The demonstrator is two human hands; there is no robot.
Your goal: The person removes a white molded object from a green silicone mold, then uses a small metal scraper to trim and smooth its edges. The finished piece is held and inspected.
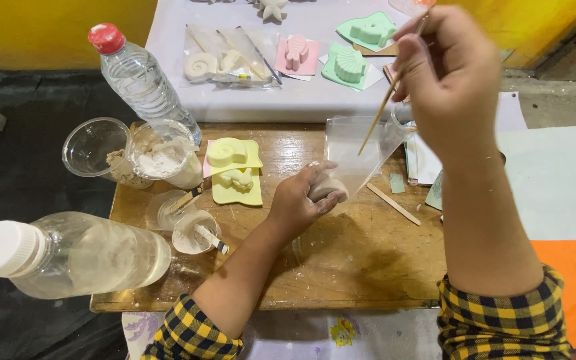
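nearest, a lying water bottle (68,257) rests at the wooden board's (341,267) left edge. above the board, the left hand (299,200) is clamped around a white plaster piece (327,187) inside a clear plastic bag (358,153). the right hand (451,73), raised, pinches a thin wooden stick (385,107) angled toward the bag. farther off lie yellow moulds (235,172), then pink and green moulds (341,50).

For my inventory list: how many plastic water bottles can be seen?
2: a red-capped bottle standing behind the cups, and a white-capped bottle lying at the board's near left corner.
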